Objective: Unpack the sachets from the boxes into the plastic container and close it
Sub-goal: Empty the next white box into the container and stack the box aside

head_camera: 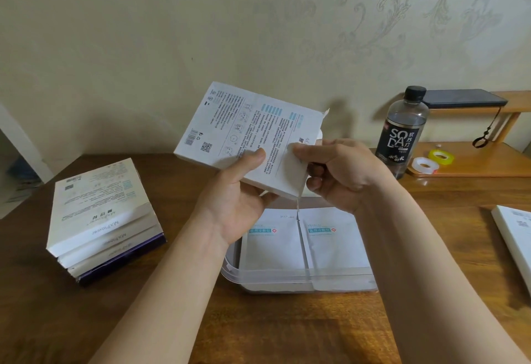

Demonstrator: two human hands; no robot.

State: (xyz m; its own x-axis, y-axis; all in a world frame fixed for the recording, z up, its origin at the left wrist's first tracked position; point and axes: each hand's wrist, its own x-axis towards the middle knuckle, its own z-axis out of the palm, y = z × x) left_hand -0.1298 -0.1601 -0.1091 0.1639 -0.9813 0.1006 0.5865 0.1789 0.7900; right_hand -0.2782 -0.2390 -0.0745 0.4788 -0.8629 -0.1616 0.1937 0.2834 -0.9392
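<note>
I hold a flat white box (244, 130), printed side up, in the air above the clear plastic container (298, 277). My left hand (241, 188) grips the box from below with the thumb on top. My right hand (336, 168) pinches the flap at the box's open right end. White sachets (333, 237) with blue labels lie side by side inside the container. A stack of several more boxes (100, 220) sits on the table at the left.
A dark soda bottle (402, 133) stands at the back right beside a wooden tray (471, 162) with two tape rolls (425, 165). A phone (465, 97) lies on a small shelf. Another white box (517, 237) lies at the right edge.
</note>
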